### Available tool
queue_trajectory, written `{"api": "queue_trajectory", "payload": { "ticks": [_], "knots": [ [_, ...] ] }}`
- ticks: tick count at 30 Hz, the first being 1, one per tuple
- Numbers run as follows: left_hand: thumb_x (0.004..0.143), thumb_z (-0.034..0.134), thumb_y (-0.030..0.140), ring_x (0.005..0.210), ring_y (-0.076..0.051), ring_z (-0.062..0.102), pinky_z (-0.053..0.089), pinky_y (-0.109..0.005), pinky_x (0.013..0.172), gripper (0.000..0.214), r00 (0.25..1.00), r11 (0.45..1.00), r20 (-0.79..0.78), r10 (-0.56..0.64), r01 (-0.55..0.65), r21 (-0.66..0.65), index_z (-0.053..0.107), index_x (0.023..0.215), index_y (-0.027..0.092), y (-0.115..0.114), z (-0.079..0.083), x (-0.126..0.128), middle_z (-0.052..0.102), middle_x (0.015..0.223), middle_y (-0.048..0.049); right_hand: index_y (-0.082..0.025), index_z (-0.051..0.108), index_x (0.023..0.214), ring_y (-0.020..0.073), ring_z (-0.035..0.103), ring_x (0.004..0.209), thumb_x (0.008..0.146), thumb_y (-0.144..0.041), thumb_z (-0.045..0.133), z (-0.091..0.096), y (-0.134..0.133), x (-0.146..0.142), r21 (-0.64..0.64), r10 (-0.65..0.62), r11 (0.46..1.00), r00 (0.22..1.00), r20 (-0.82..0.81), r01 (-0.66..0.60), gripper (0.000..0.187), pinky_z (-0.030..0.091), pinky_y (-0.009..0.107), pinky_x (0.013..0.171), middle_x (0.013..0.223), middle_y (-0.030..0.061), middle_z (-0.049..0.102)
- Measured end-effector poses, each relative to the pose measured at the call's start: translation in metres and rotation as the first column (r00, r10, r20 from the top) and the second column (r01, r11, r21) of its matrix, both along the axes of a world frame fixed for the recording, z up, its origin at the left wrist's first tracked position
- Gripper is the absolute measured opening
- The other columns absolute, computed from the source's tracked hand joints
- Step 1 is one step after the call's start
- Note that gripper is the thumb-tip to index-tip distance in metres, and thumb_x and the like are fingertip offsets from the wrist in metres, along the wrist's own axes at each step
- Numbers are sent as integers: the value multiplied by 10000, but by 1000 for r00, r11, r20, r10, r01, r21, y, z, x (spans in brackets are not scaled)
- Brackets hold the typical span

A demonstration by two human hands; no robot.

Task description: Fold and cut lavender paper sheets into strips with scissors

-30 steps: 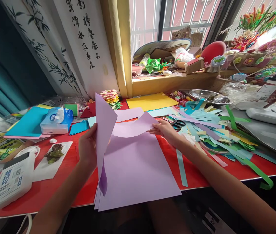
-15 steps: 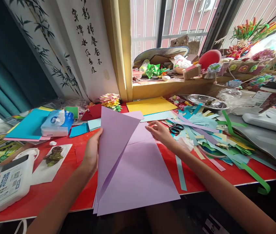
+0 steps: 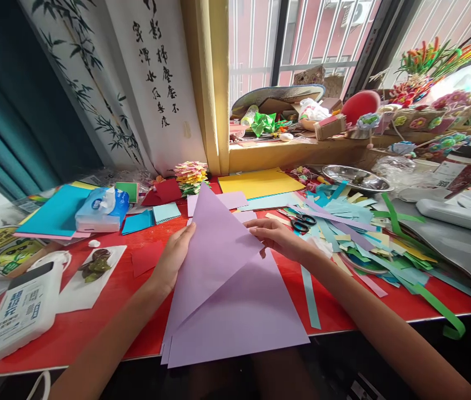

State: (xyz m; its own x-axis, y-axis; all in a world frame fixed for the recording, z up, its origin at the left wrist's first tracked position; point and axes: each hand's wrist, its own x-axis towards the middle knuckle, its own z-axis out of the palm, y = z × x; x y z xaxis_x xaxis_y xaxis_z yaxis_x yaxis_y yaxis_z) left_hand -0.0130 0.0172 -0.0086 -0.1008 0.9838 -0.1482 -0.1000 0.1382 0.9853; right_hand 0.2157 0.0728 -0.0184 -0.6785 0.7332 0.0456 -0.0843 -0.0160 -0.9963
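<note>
A large sheet of light purple paper [image 3: 223, 250] is folded over diagonally, its top corner pointing away from me. More purple sheets lie beneath it, their edges showing at the lower left, and the stack overhangs the table's front edge. My left hand [image 3: 177, 253] grips the folded sheet's left edge, thumb on top. At the flap's right corner, my right hand [image 3: 275, 238] has its fingers curled and closed on the paper, the fingertips partly hidden. Black-handled scissors [image 3: 302, 223] lie just beyond my right hand. A narrow purple strip [image 3: 231, 200] rests behind the sheet.
Coloured paper strips [image 3: 356, 228] heap up on the right, near a metal dish [image 3: 358, 179]. To the left are a tissue pack [image 3: 102, 210], blue paper [image 3: 54, 214], a white device [image 3: 23, 311] and fruit peel [image 3: 96, 266] on a napkin. Yellow paper [image 3: 260, 183] lies at the back.
The folded flap has come down flatter and to the right. My right hand has moved down onto its corner; my left hand has shifted slightly right along the edge.
</note>
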Motion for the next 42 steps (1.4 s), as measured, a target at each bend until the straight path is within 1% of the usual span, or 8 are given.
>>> {"api": "queue_trajectory", "payload": {
  "ticks": [6,10,14,21,26,30,36,42],
  "knots": [
    [760,471,607,730,-198,630,499,-276,587,522,995,998,-80,-63,62,-15,616,1020,179,0,-4,1,670,916,-72,-141,638,808,89,517,617,774,-326,596,-3,1,-1,13,59,998,997,43,-59,192,464,212,524,748,13,544],
    [812,426,558,1127,-243,505,451,-318,866,502,956,993,-294,-9,43,111,517,1188,238,0,0,3,534,1252,-69,-151,595,719,76,483,563,743,-387,628,-12,10,-1,8,-100,995,994,33,99,240,435,206,493,668,-16,494],
    [745,568,494,1309,-281,277,301,-397,1032,712,834,970,-548,-59,177,165,295,1360,263,2,0,3,303,1429,-79,-155,580,708,67,458,532,721,-434,639,-19,20,3,12,-271,962,962,10,271,286,399,195,475,629,-26,482],
    [634,673,497,1374,-262,33,152,-421,1100,982,615,917,-778,-127,371,144,128,1418,269,0,-7,4,43,1506,-47,-163,520,655,69,429,489,688,-476,656,-19,20,3,-8,-314,949,949,11,314,343,349,202,436,588,-36,458],
    [705,620,441,1279,-269,329,312,-357,1018,735,777,929,-622,-101,297,220,320,1356,276,-4,-2,7,322,1425,-49,-176,469,616,62,369,452,685,-480,658,-19,19,3,23,-372,928,928,5,372,365,282,204,413,553,-46,430],
    [810,470,473,998,-238,572,440,-317,831,458,850,957,-525,40,118,264,497,1208,247,-4,0,7,603,1133,-53,-168,557,669,85,433,480,714,-492,620,-12,15,6,61,-336,941,941,37,333,332,329,219,442,586,-11,512],
    [720,612,455,739,-184,607,482,-257,592,410,964,959,-215,154,-93,269,597,1049,209,1,4,-3,651,922,-40,-172,656,791,156,608,685,705,-371,650,0,12,14,40,-330,944,938,106,328,217,470,247,593,789,43,657],
    [627,714,385,628,-163,609,491,-251,551,365,987,989,-146,62,-42,141,655,909,163,0,5,-1,673,783,-36,-163,649,897,174,637,739,712,-378,666,3,11,13,-22,-363,931,930,47,365,285,514,248,593,916,77,673]
  ]
}}
